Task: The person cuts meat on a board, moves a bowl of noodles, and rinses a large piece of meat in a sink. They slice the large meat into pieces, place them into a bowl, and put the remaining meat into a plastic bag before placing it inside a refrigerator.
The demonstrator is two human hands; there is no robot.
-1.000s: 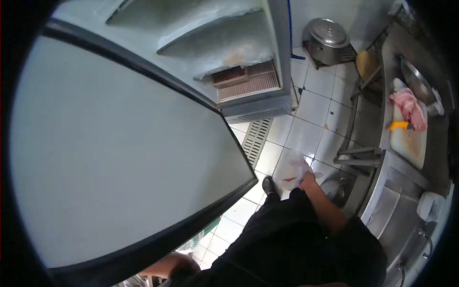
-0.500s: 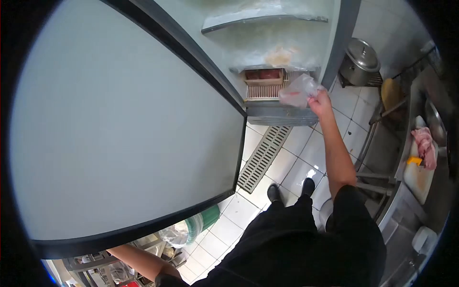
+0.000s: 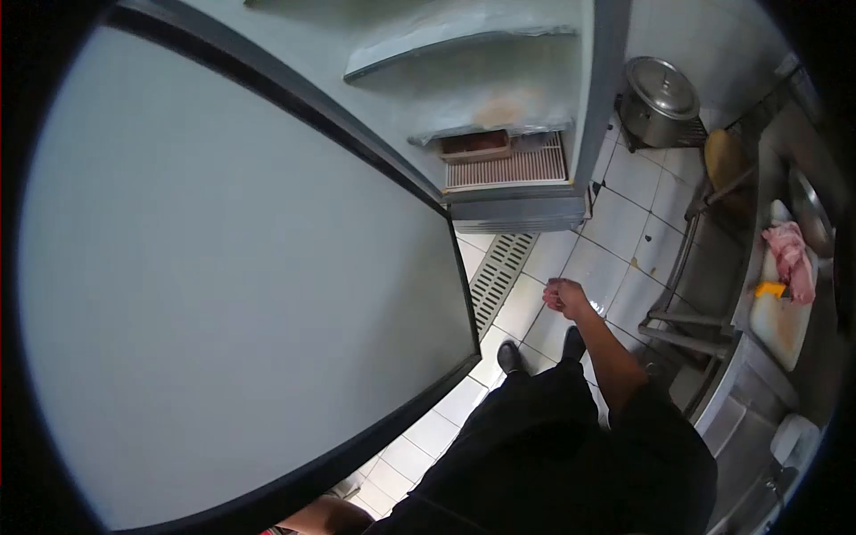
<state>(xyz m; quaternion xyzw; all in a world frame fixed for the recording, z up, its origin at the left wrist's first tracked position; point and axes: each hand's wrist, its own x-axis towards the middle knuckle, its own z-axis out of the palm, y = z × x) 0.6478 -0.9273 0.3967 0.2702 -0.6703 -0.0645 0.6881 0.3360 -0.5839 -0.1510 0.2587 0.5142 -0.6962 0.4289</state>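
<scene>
My right hand (image 3: 563, 298) hangs above the tiled floor in front of the refrigerator, its fingers loosely curled with nothing visible in them. The refrigerator door (image 3: 259, 285), a wide pale panel with a dark edge, stands swung open on the left. Behind its lower edge my left hand is hidden; just part of that forearm (image 3: 325, 515) shows. Inside the cabinet, a box with dark red contents (image 3: 477, 148) sits on the white wire rack (image 3: 513, 171). A clear plastic item (image 3: 532, 143) lies beside the box at the back, too indistinct to name.
A lidded metal pot (image 3: 660, 100) stands on a low stand at the back right. Along the right runs a metal counter with a white cutting board (image 3: 777, 332), raw meat (image 3: 790, 259) and a yellow-handled tool (image 3: 770, 290). A drain grate (image 3: 501, 278) crosses the floor.
My right hand has left the refrigerator and come back toward my body, and the clear plastic bag is no longer in it. The door has swung nearer, covering the green bin.
</scene>
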